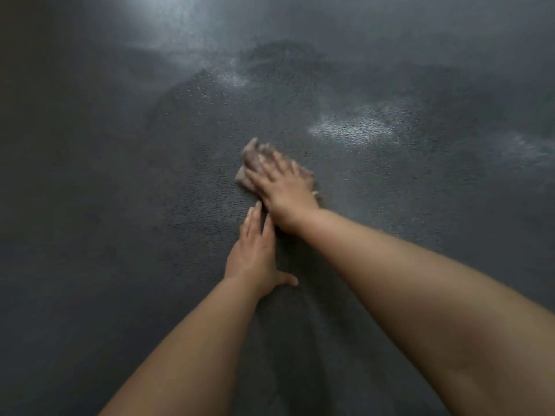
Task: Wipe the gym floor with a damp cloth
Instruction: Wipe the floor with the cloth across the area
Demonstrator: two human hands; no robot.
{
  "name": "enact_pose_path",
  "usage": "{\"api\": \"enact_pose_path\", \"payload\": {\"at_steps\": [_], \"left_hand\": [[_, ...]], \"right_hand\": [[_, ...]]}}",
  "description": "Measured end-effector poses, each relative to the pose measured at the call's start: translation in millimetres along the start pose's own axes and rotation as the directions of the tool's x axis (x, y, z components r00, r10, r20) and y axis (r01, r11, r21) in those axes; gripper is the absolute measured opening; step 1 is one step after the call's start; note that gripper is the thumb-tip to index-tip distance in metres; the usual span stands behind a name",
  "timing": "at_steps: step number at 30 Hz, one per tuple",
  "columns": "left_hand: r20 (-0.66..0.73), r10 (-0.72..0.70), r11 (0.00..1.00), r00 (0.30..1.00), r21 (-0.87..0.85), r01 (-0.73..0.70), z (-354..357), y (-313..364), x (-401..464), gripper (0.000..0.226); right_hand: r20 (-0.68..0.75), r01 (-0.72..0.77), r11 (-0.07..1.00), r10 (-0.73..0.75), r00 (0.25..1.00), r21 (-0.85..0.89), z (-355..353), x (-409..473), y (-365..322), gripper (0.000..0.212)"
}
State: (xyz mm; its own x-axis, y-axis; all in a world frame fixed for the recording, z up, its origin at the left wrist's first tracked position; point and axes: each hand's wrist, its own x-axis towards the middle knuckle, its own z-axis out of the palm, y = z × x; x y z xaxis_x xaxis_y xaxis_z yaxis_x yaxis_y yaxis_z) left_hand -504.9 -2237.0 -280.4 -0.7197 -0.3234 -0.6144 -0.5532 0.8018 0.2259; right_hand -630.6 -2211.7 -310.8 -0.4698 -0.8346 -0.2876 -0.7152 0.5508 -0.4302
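A dark grey textured gym floor (120,205) fills the whole view. A small crumpled, pale pinkish-brown cloth (250,163) lies on it near the middle. My right hand (285,190) presses flat on the cloth with its fingers spread and straight, and the image is blurred there. My left hand (255,253) rests flat on the floor just below and left of it, fingers straight and thumb out to the right. The left hand's fingertips reach the heel of my right hand.
Wet, darker patches with a beaded sheen (228,100) spread around and beyond the cloth. Bright light glares off the floor at the right (354,130) and top left (168,22). Nothing else stands on the floor in view.
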Motion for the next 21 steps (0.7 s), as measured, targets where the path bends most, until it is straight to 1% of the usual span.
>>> {"api": "enact_pose_path", "payload": {"at_steps": [2, 4, 6, 9, 11, 13, 15, 16, 17, 18, 19, 20, 21], "left_hand": [[-0.060, -0.006, 0.996, 0.998, -0.089, 0.001, 7.1, -19.9, -16.6, 0.129], [-0.107, -0.023, 0.996, 0.994, -0.087, 0.014, 12.4, -42.1, -36.9, 0.122], [-0.117, -0.082, 0.994, 0.990, -0.075, 0.074, 12.9, -65.2, -56.0, 0.117], [-0.097, -0.204, 0.978, 0.974, -0.056, 0.199, 11.4, -97.7, -80.4, 0.121], [-0.062, -0.267, 0.964, 0.962, -0.012, 0.267, 15.6, -112.8, -91.3, 0.126], [-0.029, -0.316, 0.949, 0.948, -0.011, 0.315, 21.0, -118.0, -96.2, 0.126], [-0.013, -0.333, 0.942, 0.943, -0.039, 0.333, 24.1, -119.0, -95.4, 0.125], [-0.014, -0.331, 0.943, 0.943, -0.046, 0.330, 24.4, -119.4, -94.2, 0.125], [-0.020, -0.329, 0.944, 0.944, -0.047, 0.327, 24.6, -119.9, -93.4, 0.126], [-0.028, -0.329, 0.944, 0.944, -0.045, 0.327, 25.0, -121.1, -93.3, 0.125], [-0.037, -0.330, 0.944, 0.943, -0.037, 0.328, 25.6, -123.1, -94.0, 0.125], [-0.046, -0.325, 0.946, 0.944, -0.016, 0.325, 26.1, -125.3, -95.1, 0.125], [-0.054, -0.313, 0.949, 0.948, 0.013, 0.314, 27.3, -128.0, -95.5, 0.124]], "right_hand": [[0.027, 0.052, 0.998, -0.051, 0.998, -0.026, 19.9, -25.3, -17.4, 0.049], [0.033, 0.107, 0.993, -0.105, 0.994, -0.058, 30.7, -53.4, -19.4, 0.048], [-0.003, 0.186, 0.976, -0.187, 0.982, -0.116, 39.7, -79.6, -14.1, 0.048], [-0.032, 0.191, 0.956, -0.203, 0.979, -0.221, 45.0, -102.5, 7.1, 0.050], [-0.062, 0.118, 0.970, -0.134, 0.989, -0.211, 38.2, -99.7, 12.5, 0.054], [-0.093, -0.082, 0.990, 0.071, 0.993, -0.118, 34.3, -87.3, 1.6, 0.052], [-0.086, -0.289, 0.957, 0.286, 0.954, -0.019, 41.2, -71.4, -20.9, 0.054], [-0.072, -0.330, 0.944, 0.329, 0.941, 0.003, 47.2, -65.1, -36.1, 0.057], [-0.051, -0.312, 0.950, 0.312, 0.949, 0.012, 53.4, -60.6, -53.6, 0.060], [-0.012, -0.237, 0.971, 0.237, 0.971, 0.016, 59.8, -58.2, -71.7, 0.062], [0.049, -0.116, 0.993, 0.115, 0.992, 0.011, 67.4, -58.8, -88.9, 0.061], [0.128, 0.022, 1.000, -0.021, 0.992, -0.006, 72.4, -62.5, -104.5, 0.059], [0.207, 0.142, 0.990, -0.137, 0.969, -0.011, 76.2, -67.9, -115.5, 0.057]]}}
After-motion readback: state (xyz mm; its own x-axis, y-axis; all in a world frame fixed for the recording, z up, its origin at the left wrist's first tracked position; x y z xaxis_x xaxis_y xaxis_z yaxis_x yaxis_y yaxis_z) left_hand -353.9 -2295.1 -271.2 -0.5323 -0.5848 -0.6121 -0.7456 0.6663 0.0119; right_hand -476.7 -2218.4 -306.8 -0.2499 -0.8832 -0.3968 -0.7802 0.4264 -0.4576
